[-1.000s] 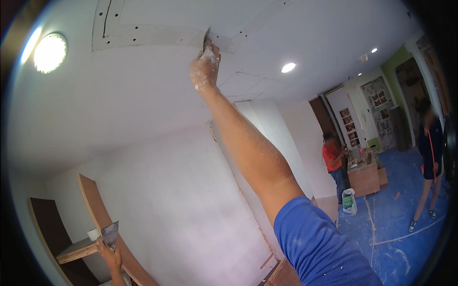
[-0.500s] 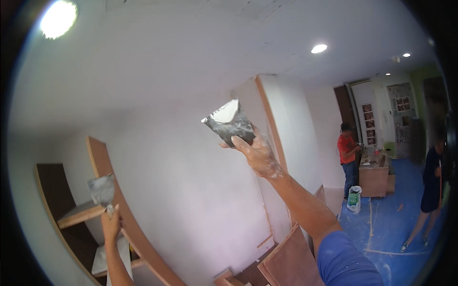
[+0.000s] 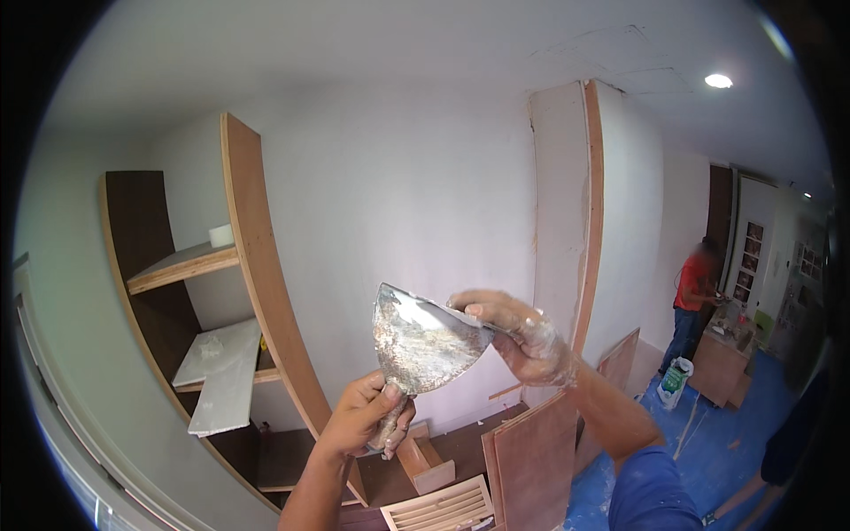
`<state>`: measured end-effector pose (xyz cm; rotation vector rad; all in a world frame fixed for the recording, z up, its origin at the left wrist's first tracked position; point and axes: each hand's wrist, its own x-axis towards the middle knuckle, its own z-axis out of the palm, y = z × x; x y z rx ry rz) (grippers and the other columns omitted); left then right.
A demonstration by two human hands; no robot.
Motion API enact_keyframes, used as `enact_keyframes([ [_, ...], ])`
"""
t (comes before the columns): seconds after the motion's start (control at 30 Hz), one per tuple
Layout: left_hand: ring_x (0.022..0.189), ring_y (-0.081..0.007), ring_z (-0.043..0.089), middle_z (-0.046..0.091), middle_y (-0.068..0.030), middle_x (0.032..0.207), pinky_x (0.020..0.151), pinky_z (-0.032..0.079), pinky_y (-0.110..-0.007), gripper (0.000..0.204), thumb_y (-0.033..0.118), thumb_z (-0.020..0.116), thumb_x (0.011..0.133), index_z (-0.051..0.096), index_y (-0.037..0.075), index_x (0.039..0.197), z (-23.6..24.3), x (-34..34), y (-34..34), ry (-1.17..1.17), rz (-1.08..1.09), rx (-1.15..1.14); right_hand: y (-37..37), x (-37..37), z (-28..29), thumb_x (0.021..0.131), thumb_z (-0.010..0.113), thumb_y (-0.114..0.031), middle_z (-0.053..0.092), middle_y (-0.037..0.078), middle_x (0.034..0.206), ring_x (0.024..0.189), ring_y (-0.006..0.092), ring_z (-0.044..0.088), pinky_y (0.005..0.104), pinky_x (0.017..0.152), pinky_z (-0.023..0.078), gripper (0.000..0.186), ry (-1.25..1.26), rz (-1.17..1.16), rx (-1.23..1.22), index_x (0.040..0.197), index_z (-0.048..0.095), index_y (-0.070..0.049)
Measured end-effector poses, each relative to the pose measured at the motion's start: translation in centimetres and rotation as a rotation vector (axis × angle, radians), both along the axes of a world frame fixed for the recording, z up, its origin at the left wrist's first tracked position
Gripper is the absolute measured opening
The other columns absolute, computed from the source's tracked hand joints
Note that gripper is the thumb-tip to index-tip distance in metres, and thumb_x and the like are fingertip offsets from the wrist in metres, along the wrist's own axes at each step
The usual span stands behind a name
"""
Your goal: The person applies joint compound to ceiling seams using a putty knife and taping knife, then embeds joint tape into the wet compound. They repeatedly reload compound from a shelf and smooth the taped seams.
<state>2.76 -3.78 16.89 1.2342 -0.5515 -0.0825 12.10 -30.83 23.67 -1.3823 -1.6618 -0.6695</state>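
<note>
Wide putty knife, centre of view, in front of the pale wall. Blade raised, metal stained and rusty-looking, a white patch of compound near its upper edge. Left hand wrapped firmly around the handle from below, thumb near the base of the blade.

Right hand at the blade's right edge, fingers bent, back of hand and wrist smeared white. Cannot tell whether it grips anything; the space inside the fingers is hidden.

Left, beyond the hands: shelf unit with a tall wooden upright. Upper shelf carries a white roll. Shelf below it: pale boards, one jutting out toward the near side, a white lump on top.

Near, below the hands: slatted wooden panel, narrow wooden box. Right of these, brown panels standing on edge.

Far right: co-worker in a red top beside a brown cabinet with clutter on it. White-and-green bag nearer, on the blue floor. Round lit lamp in the ceiling above.
</note>
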Motion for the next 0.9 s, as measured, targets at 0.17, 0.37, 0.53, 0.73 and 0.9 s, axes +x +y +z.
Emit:
enact_keyframes([
  [0.17, 0.047, -0.0142, 0.056, 0.058, -0.0101, 0.07, 0.038, 0.048, -0.03, 0.036, 0.034, 0.067, 0.102, 0.058, 0.0, 0.109, -1.6, 0.0, -0.1, -0.04, 0.004, 0.104, -1.0, 1.1, -1.9, 0.083, 0.052, 0.023, 0.054, 0.022, 0.146, 0.136, 0.0345, 0.055, 0.0415, 0.11, 0.05, 0.077, -0.021, -0.211, -0.223, 0.151, 0.05, -0.013],
  [0.37, 0.052, -0.0116, 0.053, 0.061, -0.0051, 0.072, 0.048, 0.044, -0.026, 0.022, 0.023, 0.065, 0.103, 0.06, 0.002, 0.104, -2.7, -0.1, 0.4, -0.221, 0.358, 0.21, -5.0, 2.3, -3.9, 0.095, 0.051, 0.004, 0.06, 0.021, 0.14, 0.123, 0.0352, 0.064, 0.0354, 0.102, 0.055, 0.055, 0.056, -0.721, -0.215, 0.149, 0.049, -0.006],
  [0.53, 0.06, -0.0216, 0.06, 0.06, -0.011, 0.075, 0.055, 0.049, -0.034, 0.025, 0.011, 0.073, 0.094, 0.062, 0.002, 0.114, -5.2, 2.3, 0.0, -0.662, 0.951, 0.718, -2.6, -1.8, -7.1, 0.099, 0.057, -0.008, 0.069, 0.02, 0.122, 0.103, 0.0354, 0.072, 0.0426, 0.084, 0.058, 0.043, 1.423, 0.131, 0.147, 0.139, 0.052, 0.005],
  [0.73, 0.079, -0.0364, 0.069, 0.066, -0.018, 0.098, 0.066, 0.056, -0.046, 0.038, 0.003, 0.075, 0.084, 0.06, 0.003, 0.119, -8.5, 7.3, 1.9, -0.998, 0.978, 0.992, 0.3, -2.0, -5.3, 0.1, 0.056, -0.014, 0.071, 0.021, 0.119, 0.101, 0.0367, 0.072, 0.0444, 0.074, 0.058, 0.04, 1.537, 0.49, 0.254, 0.132, 0.056, 0.008],
  [0.9, 0.092, -0.04, 0.068, 0.065, -0.0229, 0.11, 0.078, 0.056, -0.045, 0.036, 0.005, 0.072, 0.089, 0.061, -0.002, 0.123, -3.4, 9.3, 9.6, -0.655, 1.494, 0.728, 1.8, 0.1, 2.5, 0.101, 0.055, -0.011, 0.065, 0.019, 0.129, 0.117, 0.0332, 0.066, 0.0459, 0.086, 0.058, 0.039, 1.215, 0.641, 0.318, 0.133, 0.054, 0.01],
])
